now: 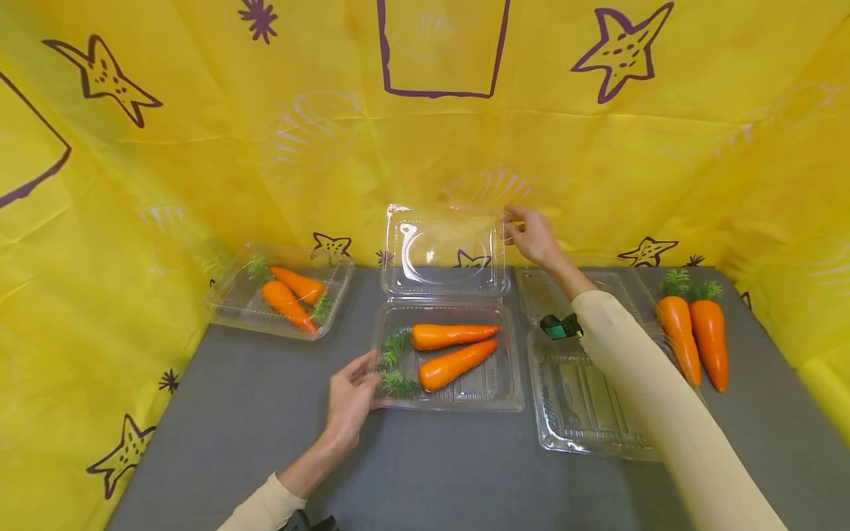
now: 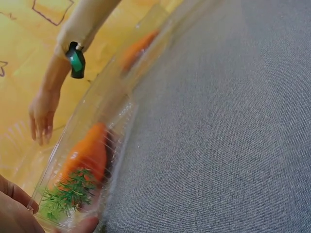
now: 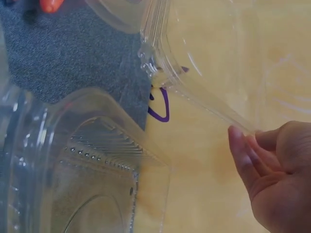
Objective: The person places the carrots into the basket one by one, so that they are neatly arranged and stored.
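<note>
1. Yellow cloth (image 1: 564, 147), printed with purple starfish and pale fish, rises behind and beside your work.
2. Grey tabletop (image 1: 432, 464) spreads out in front of you and carries all the containers.
3. The right container (image 1: 564, 413) is clear plastic and lies opened out; your cream right sleeve (image 1: 657, 398) crosses over it and hides part of it.
4. The middle container (image 1: 465, 404), also clear, sits between the other two, its base flat on the table and its lid (image 1: 445, 254) tipped up at the back edge.
5. The left container (image 1: 235, 306) stands near the cloth at your left and looks closed.
6. Your left hand (image 1: 352, 398) grips the middle container at its front-left corner, with the leafy tops just inside.
7. Your right hand (image 1: 533, 237) pinches the raised lid by its right edge, thumb against fingertips.
8. Two middle carrots (image 1: 458, 365) lie side by side in that base, tops to your left, tips to your right. The left pair of carrots (image 1: 285, 304) points opposite ways inside the left container; the right pair of carrots (image 1: 709, 343) lies at the right container's right side, tops toward the cloth.
9. A black-and-green device (image 1: 560, 326) shows at your right wrist.
</note>
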Motion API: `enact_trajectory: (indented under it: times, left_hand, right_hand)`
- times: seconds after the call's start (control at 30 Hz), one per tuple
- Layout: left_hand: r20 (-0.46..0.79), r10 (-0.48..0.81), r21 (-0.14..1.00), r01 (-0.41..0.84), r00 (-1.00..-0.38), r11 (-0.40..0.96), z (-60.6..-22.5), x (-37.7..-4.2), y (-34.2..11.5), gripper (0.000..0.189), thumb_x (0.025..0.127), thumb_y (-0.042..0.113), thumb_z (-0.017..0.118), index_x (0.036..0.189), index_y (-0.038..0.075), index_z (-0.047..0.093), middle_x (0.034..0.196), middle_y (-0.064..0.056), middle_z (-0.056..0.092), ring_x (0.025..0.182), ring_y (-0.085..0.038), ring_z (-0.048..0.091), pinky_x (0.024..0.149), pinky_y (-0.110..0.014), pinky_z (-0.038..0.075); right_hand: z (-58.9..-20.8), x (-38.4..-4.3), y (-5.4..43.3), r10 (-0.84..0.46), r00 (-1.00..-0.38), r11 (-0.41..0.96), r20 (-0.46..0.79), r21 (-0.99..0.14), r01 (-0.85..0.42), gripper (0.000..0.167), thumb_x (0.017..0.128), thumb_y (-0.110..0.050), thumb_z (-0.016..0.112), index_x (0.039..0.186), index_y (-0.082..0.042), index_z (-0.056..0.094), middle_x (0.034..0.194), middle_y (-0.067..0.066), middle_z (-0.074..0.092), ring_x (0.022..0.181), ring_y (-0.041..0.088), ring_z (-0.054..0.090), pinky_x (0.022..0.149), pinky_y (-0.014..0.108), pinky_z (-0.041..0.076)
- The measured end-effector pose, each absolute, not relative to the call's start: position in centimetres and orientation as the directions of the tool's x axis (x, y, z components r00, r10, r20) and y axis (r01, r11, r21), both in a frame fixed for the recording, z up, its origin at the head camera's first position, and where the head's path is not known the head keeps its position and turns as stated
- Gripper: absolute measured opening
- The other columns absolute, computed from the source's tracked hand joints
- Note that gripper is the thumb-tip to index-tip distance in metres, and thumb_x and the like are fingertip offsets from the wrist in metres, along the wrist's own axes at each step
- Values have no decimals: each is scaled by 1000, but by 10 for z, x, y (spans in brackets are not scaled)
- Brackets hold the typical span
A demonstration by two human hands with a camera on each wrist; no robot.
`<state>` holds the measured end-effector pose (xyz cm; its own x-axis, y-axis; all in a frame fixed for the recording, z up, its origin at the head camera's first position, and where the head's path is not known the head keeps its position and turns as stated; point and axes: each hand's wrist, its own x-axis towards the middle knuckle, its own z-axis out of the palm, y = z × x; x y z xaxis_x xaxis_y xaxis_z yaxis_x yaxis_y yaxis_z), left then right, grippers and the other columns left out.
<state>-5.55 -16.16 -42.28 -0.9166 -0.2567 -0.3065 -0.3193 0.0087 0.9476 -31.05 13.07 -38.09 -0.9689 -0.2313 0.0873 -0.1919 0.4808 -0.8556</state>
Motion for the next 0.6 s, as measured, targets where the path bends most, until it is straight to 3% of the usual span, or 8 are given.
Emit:
enact_trajectory:
  times: [0.13, 0.4, 0.6]
  left_hand:
    - [-308, -269, 944, -327, -913, 29, -423, -53, -160, 50, 85, -8, 49, 135, -7, 54, 134, -25, 56, 106, -30, 61, 58, -32, 60]
    - [-297, -302, 946, -323, -906, 38, -425, -47, -158, 42, 85, -5, 53, 126, -7, 62, 131, -23, 59, 103, -30, 63, 55, -33, 60]
    - [-305, -308, 943, -332, -901, 37, -424, -41, -157, 41, 85, -6, 54, 125, -7, 62, 128, -24, 61, 90, -24, 65, 55, -34, 60]
  right_hand:
    - [-384, -310, 132, -253, -967, 499, 26, -853, -154, 46, 99, 6, 48, 143, 12, 38, 127, 32, 57, 91, 42, 66, 81, 46, 58]
    - [-390, -310, 136, -280, -960, 563, -29, -815, -140, 46, 99, 3, 50, 142, 13, 39, 126, 32, 58, 68, 16, 66, 74, 42, 60]
    - [-395, -309, 137, -315, -945, 581, -86, -805, -120, 45, 99, 5, 47, 141, 17, 36, 125, 36, 56, 76, 27, 68, 75, 42, 60]
